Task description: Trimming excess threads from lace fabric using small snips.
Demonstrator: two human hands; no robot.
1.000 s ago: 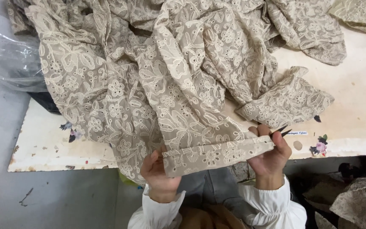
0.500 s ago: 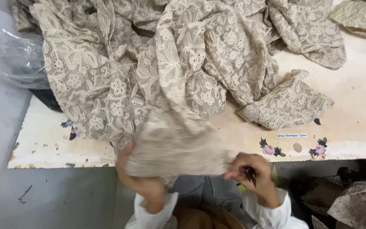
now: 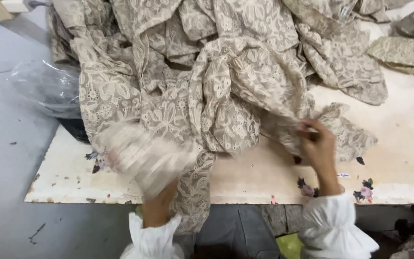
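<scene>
A big heap of beige lace fabric (image 3: pixel 216 72) with flower patterns lies over a worn cream table (image 3: pixel 398 158). My left hand (image 3: pixel 161 199) is mostly hidden under a blurred fold of the lace at the table's front edge and seems to grip it. My right hand (image 3: pixel 318 146) reaches further onto the table and pinches another part of the same lace near a loose flap (image 3: pixel 350 134). Both wrists wear white ruffled cuffs (image 3: pixel 334 225).
A clear plastic bag (image 3: pixel 49 86) lies at the table's left on the grey floor (image 3: pixel 5 144). More folded lace pieces (image 3: pixel 408 48) sit at the far right. Small flower stickers (image 3: pixel 362 189) mark the table's front edge.
The folded edge held in both hands was let down; my right hand has moved up onto the table to the lace, and my left hand swings a fold leftward, blurred.
</scene>
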